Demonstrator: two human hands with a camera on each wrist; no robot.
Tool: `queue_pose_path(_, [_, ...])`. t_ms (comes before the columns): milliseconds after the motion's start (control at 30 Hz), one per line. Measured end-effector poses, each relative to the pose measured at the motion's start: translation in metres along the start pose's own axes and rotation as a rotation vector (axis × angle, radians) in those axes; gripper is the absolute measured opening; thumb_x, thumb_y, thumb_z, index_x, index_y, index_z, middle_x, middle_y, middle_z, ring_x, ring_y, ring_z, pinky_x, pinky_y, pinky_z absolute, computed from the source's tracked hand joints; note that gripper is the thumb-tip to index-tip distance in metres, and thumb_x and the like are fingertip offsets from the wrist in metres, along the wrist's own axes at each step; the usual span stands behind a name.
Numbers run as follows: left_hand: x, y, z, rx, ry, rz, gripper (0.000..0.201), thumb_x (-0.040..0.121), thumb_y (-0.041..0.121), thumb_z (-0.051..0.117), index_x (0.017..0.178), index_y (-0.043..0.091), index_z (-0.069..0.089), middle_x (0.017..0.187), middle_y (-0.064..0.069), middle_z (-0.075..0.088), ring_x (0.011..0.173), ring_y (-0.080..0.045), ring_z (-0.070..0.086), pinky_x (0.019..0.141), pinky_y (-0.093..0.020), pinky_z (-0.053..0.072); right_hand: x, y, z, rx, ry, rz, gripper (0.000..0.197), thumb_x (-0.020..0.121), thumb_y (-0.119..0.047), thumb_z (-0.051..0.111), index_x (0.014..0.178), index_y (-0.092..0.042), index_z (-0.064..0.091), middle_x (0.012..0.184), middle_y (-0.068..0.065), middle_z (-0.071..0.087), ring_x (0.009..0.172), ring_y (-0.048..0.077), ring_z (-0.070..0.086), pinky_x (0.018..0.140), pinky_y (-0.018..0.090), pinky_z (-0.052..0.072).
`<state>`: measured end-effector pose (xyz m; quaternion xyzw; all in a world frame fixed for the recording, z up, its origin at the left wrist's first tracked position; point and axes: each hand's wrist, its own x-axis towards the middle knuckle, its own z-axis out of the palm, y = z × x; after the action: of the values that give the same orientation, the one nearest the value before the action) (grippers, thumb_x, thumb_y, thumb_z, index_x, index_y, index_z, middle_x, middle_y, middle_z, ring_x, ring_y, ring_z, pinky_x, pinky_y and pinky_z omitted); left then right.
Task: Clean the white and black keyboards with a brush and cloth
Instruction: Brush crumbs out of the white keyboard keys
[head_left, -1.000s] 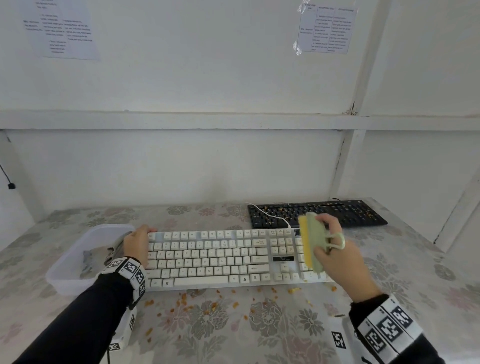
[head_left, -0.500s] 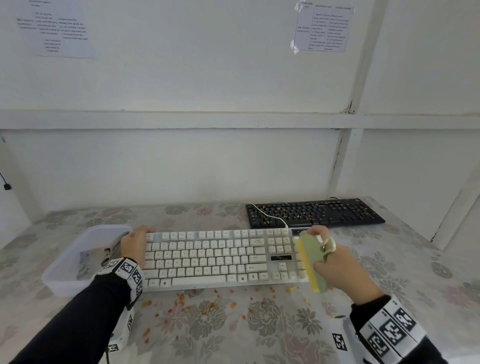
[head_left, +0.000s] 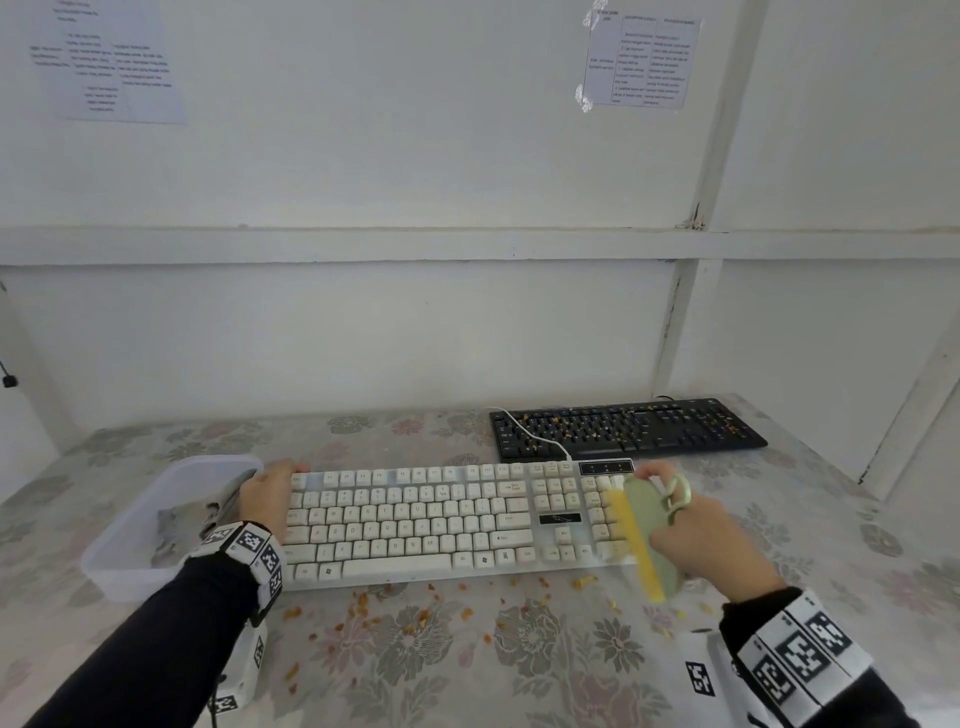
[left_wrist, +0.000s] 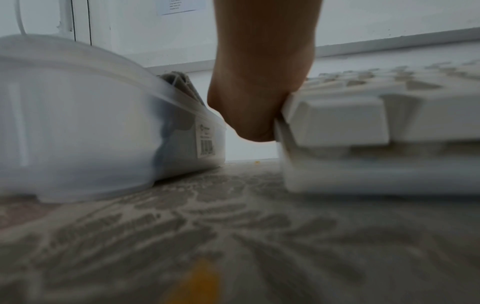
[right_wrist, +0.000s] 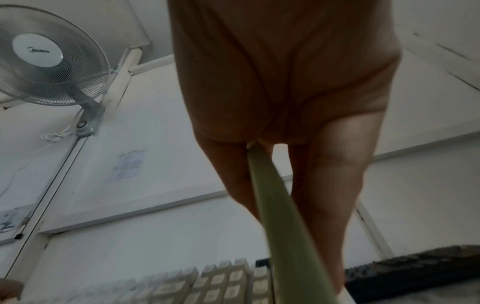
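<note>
Nearby, plastic tub (head_left: 130, 545) flanks white keyboard (head_left: 415, 519).

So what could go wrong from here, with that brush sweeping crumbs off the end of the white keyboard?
Crumbs may simply spread: orange crumbs already litter the floral tablecloth in front of the white keyboard, not the translucent plastic tub. The white cable lies across the crumb-strewn black keyboard, so shifting the white one might drag it. The green brush with yellow bristles in the right hand could flick bits off the table; the left hand only steadies one end.
</note>
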<state>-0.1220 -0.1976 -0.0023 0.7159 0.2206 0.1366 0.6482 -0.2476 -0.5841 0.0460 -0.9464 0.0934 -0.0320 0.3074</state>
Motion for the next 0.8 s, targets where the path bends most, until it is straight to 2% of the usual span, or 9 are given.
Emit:
queue_pose_path(100, [0.001, -0.001, 0.000, 0.053, -0.013, 0.031, 0.025, 0.092, 0.013, 0.052, 0.068, 0.011, 0.056, 0.071, -0.006, 0.054, 0.073, -0.027, 0.050, 0.062, -0.032, 0.035, 0.003, -0.001, -0.006, 0.021, 0.073, 0.034, 0.041, 0.080, 0.005, 0.046, 0.109, -0.024, 0.045, 0.058, 0.001, 0.044, 0.050, 0.014, 0.042, 0.040, 0.017, 0.033])
queue_pose_path(200, [0.009, -0.009, 0.000, 0.138, -0.032, 0.059, 0.027, 0.096, 0.006, 0.047, 0.071, 0.015, 0.055, 0.085, -0.016, 0.056, 0.084, -0.037, 0.054, 0.060, -0.033, 0.030, 0.012, -0.003, -0.004, 0.104, 0.248, -0.061, 0.054, 0.080, 0.006, 0.049, 0.121, -0.029, 0.039, 0.072, 0.009, 0.055, 0.052, 0.019, 0.047, 0.045, 0.021, 0.035])
queue_pose_path(267, [0.011, -0.011, -0.001, 0.182, -0.057, 0.068, 0.025, 0.098, 0.001, 0.042, 0.082, 0.011, 0.059, 0.102, -0.027, 0.058, 0.103, -0.043, 0.054, 0.074, -0.033, 0.037, 0.017, -0.004, 0.002, 0.134, 0.276, -0.109, 0.059, 0.082, 0.005, 0.050, 0.127, -0.030, 0.036, 0.084, 0.012, 0.059, 0.055, 0.020, 0.051, 0.045, 0.022, 0.038])
queue_pose_path(333, [0.010, -0.009, -0.002, 0.195, -0.040, 0.072, 0.021, 0.097, 0.006, 0.046, 0.088, 0.000, 0.063, 0.109, -0.031, 0.061, 0.105, -0.043, 0.055, 0.091, -0.041, 0.043, 0.020, -0.003, 0.007, 0.118, 0.229, -0.117, 0.059, 0.081, 0.006, 0.049, 0.127, -0.029, 0.037, 0.083, 0.015, 0.061, 0.055, 0.022, 0.051, 0.047, 0.023, 0.040])
queue_pose_path(467, [0.011, -0.010, -0.001, 0.193, -0.023, 0.074, 0.022, 0.095, 0.010, 0.048, 0.080, 0.004, 0.063, 0.091, -0.018, 0.061, 0.089, -0.029, 0.053, 0.076, -0.033, 0.038, 0.018, 0.002, 0.010, 0.035, 0.135, -0.040, 0.059, 0.077, 0.010, 0.044, 0.111, -0.038, 0.039, 0.058, 0.004, 0.045, 0.047, 0.015, 0.039, 0.038, 0.014, 0.030])
queue_pose_path(567, [0.017, -0.016, -0.002, 0.181, -0.059, 0.044, 0.016, 0.097, 0.007, 0.045, 0.089, 0.010, 0.059, 0.095, -0.013, 0.054, 0.092, -0.034, 0.052, 0.068, -0.021, 0.027, 0.013, 0.005, 0.008, 0.043, 0.079, 0.029, 0.061, 0.076, 0.012, 0.043, 0.107, -0.042, 0.043, 0.064, 0.004, 0.046, 0.052, 0.015, 0.041, 0.045, 0.020, 0.035])
queue_pose_path(633, [0.025, -0.020, -0.003, 0.220, -0.085, 0.024, 0.018, 0.098, 0.001, 0.042, 0.096, 0.014, 0.054, 0.097, -0.017, 0.052, 0.100, -0.039, 0.052, 0.059, -0.019, 0.022, 0.013, 0.004, 0.005, 0.033, 0.070, 0.048, 0.062, 0.077, 0.010, 0.043, 0.109, -0.043, 0.045, 0.065, 0.003, 0.047, 0.053, 0.015, 0.042, 0.046, 0.020, 0.035])
queue_pose_path(700, [0.025, -0.020, -0.004, 0.291, -0.084, 0.054, 0.017, 0.098, 0.004, 0.042, 0.094, 0.012, 0.057, 0.092, -0.015, 0.055, 0.099, -0.037, 0.052, 0.066, -0.020, 0.026, 0.013, 0.000, 0.002, 0.012, 0.118, 0.012, 0.064, 0.078, 0.009, 0.045, 0.120, -0.040, 0.045, 0.061, 0.002, 0.046, 0.050, 0.014, 0.041, 0.044, 0.018, 0.032])
queue_pose_path(800, [0.022, -0.016, -0.002, 0.334, -0.060, 0.099, 0.022, 0.097, 0.012, 0.045, 0.090, 0.004, 0.063, 0.086, -0.012, 0.054, 0.095, -0.033, 0.054, 0.077, -0.033, 0.037, 0.016, -0.007, 0.002, 0.042, 0.254, -0.050, 0.064, 0.083, 0.003, 0.048, 0.133, -0.037, 0.038, 0.065, 0.000, 0.051, 0.050, 0.015, 0.046, 0.045, 0.019, 0.035])
